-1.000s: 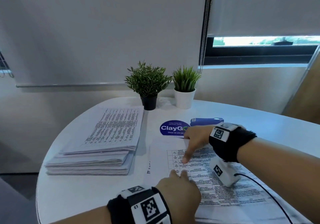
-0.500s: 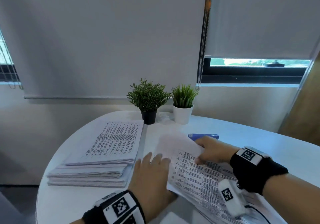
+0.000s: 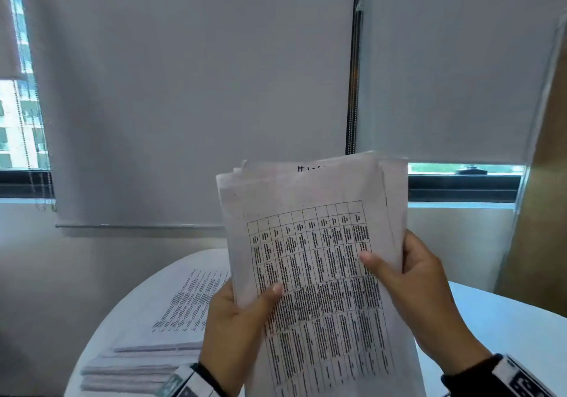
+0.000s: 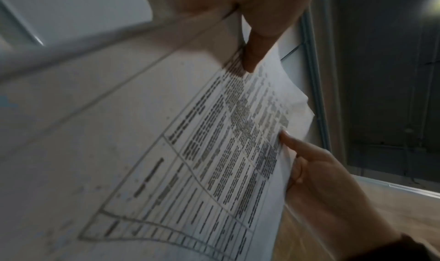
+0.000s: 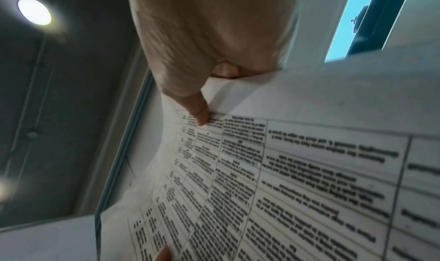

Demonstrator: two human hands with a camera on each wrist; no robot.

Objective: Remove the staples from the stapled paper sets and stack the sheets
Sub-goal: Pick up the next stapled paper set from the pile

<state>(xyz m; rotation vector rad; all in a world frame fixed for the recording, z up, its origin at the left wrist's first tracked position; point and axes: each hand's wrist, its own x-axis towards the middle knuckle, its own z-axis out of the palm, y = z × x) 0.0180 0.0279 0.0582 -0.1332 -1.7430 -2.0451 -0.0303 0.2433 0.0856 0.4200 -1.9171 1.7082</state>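
While both hands [image 3: 331, 298] grip paper set [image 3: 316, 243] upright, printed table, approx. several sheets

The sheets [image 3: 313, 243] are white, printed with a black grid table of dense black text. The pile [image 3: 171, 313] is white with black print. White table [image 3: 506, 320], pale grey blinds [image 3: 184, 89], black-and-white wristbands [image 3: 521, 381].

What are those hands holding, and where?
A paper set, upright: left hand grips its left edge, right hand its right edge.
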